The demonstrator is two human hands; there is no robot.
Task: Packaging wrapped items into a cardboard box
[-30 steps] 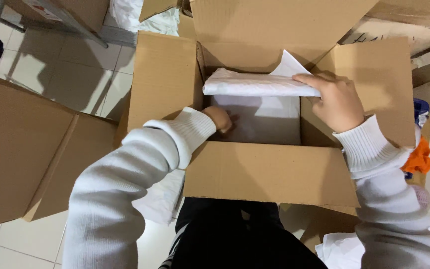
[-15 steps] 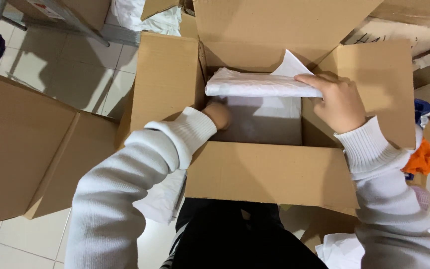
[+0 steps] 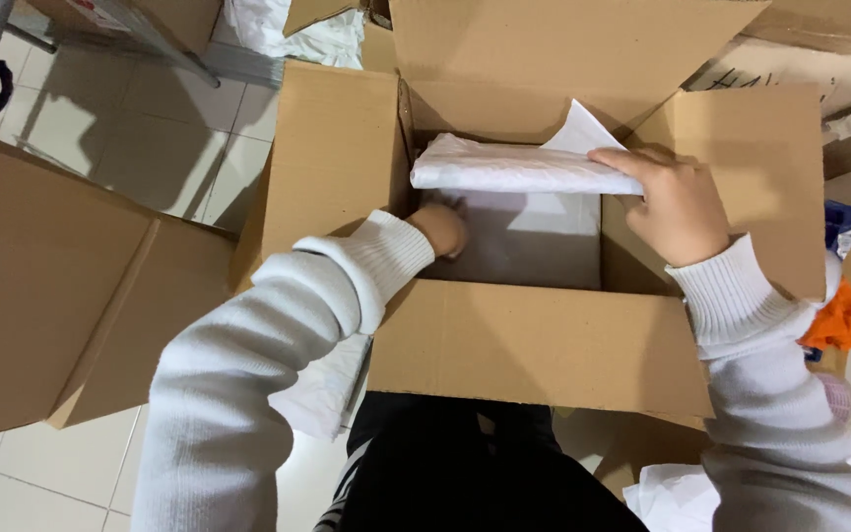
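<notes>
An open cardboard box (image 3: 544, 345) stands in front of me with all flaps spread out. My right hand (image 3: 672, 202) grips the right end of a folded white bundle (image 3: 514, 167) of wrapped sheets, held up level near the box's top at the far side. My left hand (image 3: 440, 229) reaches down inside the box on the left, under the bundle, resting against more white packed material (image 3: 544, 222) in the bottom. Its fingers are mostly hidden in the shadow, so I cannot see whether they hold anything.
A large flattened cardboard box (image 3: 41, 286) lies on the tiled floor to the left. White plastic bags (image 3: 317, 389) lie beside my legs and at the top (image 3: 288, 25). Orange and blue objects (image 3: 834, 315) sit at the right edge. More cardboard (image 3: 839, 39) lies behind.
The white bundle has risen slightly in my right hand. My left hand has stayed low inside the box.
</notes>
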